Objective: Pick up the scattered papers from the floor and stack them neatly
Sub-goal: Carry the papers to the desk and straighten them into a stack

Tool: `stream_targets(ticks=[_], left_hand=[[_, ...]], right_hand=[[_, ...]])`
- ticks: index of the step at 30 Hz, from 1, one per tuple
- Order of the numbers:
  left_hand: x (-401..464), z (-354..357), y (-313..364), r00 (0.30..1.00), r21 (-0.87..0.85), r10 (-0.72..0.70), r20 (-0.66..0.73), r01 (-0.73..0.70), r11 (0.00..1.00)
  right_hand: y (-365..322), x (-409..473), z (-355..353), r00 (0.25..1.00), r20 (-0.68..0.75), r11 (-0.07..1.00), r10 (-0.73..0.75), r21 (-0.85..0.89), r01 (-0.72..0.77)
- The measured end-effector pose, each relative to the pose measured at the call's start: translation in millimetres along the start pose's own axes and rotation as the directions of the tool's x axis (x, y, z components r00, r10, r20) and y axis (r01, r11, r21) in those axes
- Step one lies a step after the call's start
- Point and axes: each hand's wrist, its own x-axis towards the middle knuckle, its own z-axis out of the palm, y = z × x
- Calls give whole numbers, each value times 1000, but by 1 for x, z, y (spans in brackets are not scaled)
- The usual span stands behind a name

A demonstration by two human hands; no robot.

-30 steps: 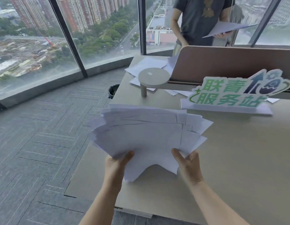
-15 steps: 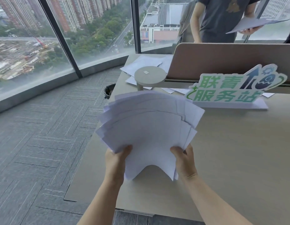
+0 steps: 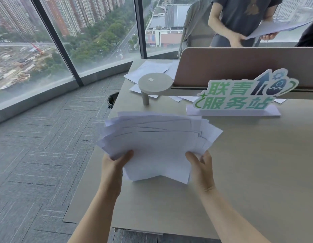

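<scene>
A fanned bundle of white papers (image 3: 157,142) stands on its lower edge on the beige desk (image 3: 257,163), tilted away from me, its sheets uneven at the top and sides. My left hand (image 3: 113,165) grips the bundle's left side, thumb on the front sheet. My right hand (image 3: 200,165) grips its right side in the same way. More loose white sheets (image 3: 148,69) lie at the desk's far left corner.
A round stand on a short post (image 3: 155,84) and a green-lettered sign (image 3: 239,95) sit beyond the bundle, before a divider panel (image 3: 248,65). Another person (image 3: 243,18) behind it holds papers. A black bin (image 3: 112,99) stands on the grey carpet (image 3: 38,155) by the windows.
My hands have pressed the spread sheets inward, so the fan is narrower and more squared. The bundle has come down onto the desk on its lower edge.
</scene>
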Motion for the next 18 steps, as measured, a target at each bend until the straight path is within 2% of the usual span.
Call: stream_targets(ticks=[3,6,12,16,18], left_hand=[[0,0,-5,1000,-10,-12,-24,12,1000],[-2,12,-3,1000,-9,-8,-28,8,1000],[-1,23,4,997,8,41,-72,-41,999],[-2,21,11,994,-8,68,-90,-69,998],[-3,22,13,993,-24,80,-90,-82,996]], right_hand=[[6,1,-7,999,-41,999,3,-54,-5],[7,4,-1,993,-116,999,28,-12,-29],[-5,4,17,991,-132,995,-24,-103,10],[-19,7,11,987,-132,995,-87,35,93],[-25,7,16,987,-106,991,-124,40,129]])
